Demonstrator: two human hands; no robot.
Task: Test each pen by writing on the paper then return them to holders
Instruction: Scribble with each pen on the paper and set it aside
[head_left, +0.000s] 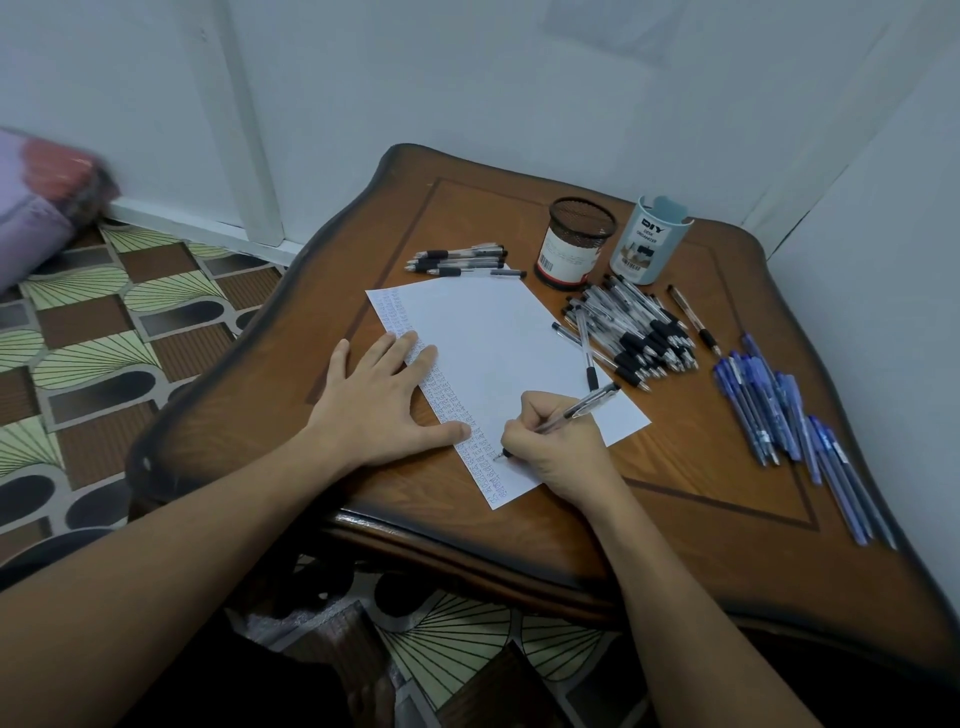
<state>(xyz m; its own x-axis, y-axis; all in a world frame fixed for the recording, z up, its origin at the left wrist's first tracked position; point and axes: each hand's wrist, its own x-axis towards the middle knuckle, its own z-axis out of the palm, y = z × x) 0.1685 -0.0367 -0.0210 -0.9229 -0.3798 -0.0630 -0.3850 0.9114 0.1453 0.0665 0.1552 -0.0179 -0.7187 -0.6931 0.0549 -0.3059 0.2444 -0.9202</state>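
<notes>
Right hand (558, 441) is down at the near end of the paper (498, 353), fingers curled tight around a clear-barrelled pen (566, 415) with a dark grip. The tip is angled down to the left and looks to be touching the sheet, though it's too small to be sure. The far end of the pen points up and away toward the right.

Left hand (384, 400) lies flat, fingers straight and spread, holding nothing. The palm sits on the wooden tabletop (675, 467) while the fingertips and thumb press on the paper's left edge. A column of small handwriting runs down that left margin, too fine to read from here.

The sheet lies at an angle in the middle of the tabletop. Just past its far edge sits a small group of black-grip pens (457, 258), lying side by side. To the right of them stand the two holders: a black mesh holder (574, 241) with a white and red label, and right beside it a pale blue holder (649, 241) marked "DIY".

In front of the holders is a big pile of black-grip pens (639, 332), heaped loosely, with one stray pen (587, 353) lying across the paper's right edge. A single brownish pen (693, 319) lies just right of the pile. Farther right, near the tabletop's edge, a spread of blue pens (779, 415) fans out toward the near corner.

Patterned floor (104, 338) shows on the left.
</notes>
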